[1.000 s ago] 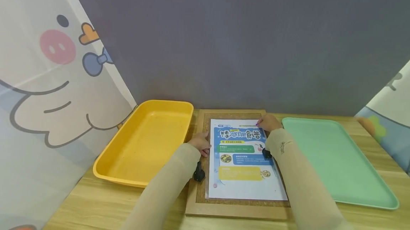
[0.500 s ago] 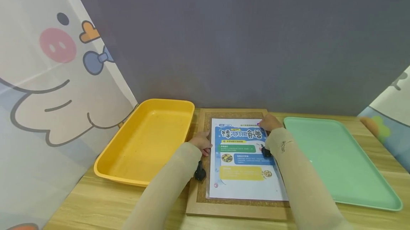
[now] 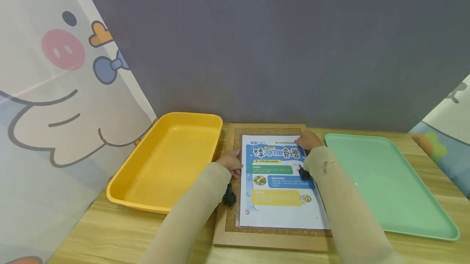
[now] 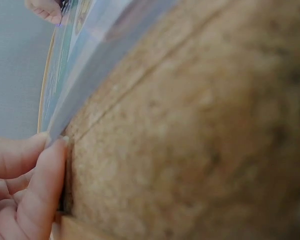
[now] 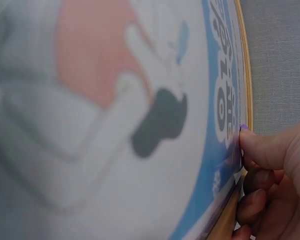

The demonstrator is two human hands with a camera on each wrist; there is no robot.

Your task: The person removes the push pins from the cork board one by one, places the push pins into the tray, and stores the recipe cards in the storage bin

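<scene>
A laminated poster sheet (image 3: pixel 280 219), printed in blue, green and yellow, lies on a wood-framed corkboard (image 3: pixel 271 241). At the sheet's left edge is my left hand (image 3: pixel 230 163). Thumb and forefinger of that hand pinch the clear plastic margin in the left wrist view, where the sheet bows a little above the cork (image 4: pixel 190 125). My right hand (image 3: pixel 309 140) is at the sheet's upper right corner. Its thumb and curled fingers pinch a small purple pin (image 5: pixel 243 127) against the sheet's edge; the pin is mostly hidden by the thumb.
To the left of the board stands a deep yellow tray (image 3: pixel 216 141). A flat pale green tray (image 3: pixel 389 182) lies to its right. A grey panel (image 3: pixel 271 52) rises right behind the board. Everything stands on a wood-grain table (image 3: pixel 110 235).
The head view has shifted slightly. Both hands stay at the same places on the sheet, and the right fingers have moved only a little at the corner.
</scene>
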